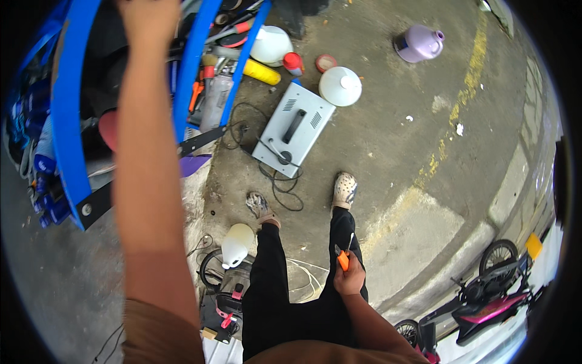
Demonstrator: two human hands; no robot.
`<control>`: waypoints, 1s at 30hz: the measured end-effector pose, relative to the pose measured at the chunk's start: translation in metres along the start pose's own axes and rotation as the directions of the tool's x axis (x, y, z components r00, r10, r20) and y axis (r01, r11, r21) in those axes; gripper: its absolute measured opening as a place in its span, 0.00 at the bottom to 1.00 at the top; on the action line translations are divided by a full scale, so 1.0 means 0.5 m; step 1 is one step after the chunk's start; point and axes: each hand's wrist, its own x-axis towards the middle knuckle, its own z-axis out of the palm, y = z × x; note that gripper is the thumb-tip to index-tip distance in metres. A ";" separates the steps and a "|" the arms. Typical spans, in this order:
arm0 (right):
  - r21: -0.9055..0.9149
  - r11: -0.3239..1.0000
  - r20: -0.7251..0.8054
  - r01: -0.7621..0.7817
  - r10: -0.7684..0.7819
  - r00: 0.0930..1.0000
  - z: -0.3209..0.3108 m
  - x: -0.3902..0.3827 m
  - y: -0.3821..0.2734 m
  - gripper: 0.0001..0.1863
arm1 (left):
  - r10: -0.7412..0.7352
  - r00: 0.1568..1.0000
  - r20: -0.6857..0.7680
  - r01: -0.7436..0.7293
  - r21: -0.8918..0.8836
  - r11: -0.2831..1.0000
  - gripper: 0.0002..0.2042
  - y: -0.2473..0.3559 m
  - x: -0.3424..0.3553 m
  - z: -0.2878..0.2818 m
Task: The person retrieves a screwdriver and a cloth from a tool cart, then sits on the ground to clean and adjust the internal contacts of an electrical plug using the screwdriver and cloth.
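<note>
My left arm stretches far over a blue-framed shelf point(66, 109), and my left hand point(150, 21) is at the top edge of the picture. Its fingers are hidden, so what they touch does not show. Down by my right thigh, my right hand point(350, 280) is closed around an orange-handled screwdriver point(344, 261), its thin metal shaft pointing up. A small dark part shows beside the shaft, too small to name. Tools and brushes crowd the shelf, among them an orange-handled tool point(196, 94) and a yellow cylinder point(262, 72).
A grey metal box with a black handle point(295, 126) stands on the concrete, cables around it. Plastic jugs are nearby: one white point(341, 86), one purple point(419, 43), one yellowish point(237, 242) by my leg. A motorbike point(485, 297) is parked at the lower right.
</note>
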 end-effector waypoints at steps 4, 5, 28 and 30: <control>0.009 1.000 -0.012 0.005 -0.005 1.000 0.007 0.008 -0.008 0.20 | 0.020 0.991 0.136 0.044 -0.447 0.893 0.16 0.113 -0.299 -0.131; -0.005 1.000 -0.023 0.015 -0.015 1.000 0.008 0.009 -0.008 0.20 | 0.035 0.893 0.449 0.255 -0.569 0.782 0.10 0.137 -0.365 -0.166; -0.161 0.987 0.081 0.005 0.009 0.997 0.040 -0.005 -0.009 0.20 | 0.168 0.899 0.404 -0.156 -0.062 0.986 0.41 -0.319 -0.309 -0.333; -0.178 0.984 0.091 0.018 -0.002 0.996 0.045 -0.009 -0.013 0.21 | 0.211 0.915 0.345 -0.220 -0.013 0.976 0.45 -0.308 -0.281 -0.290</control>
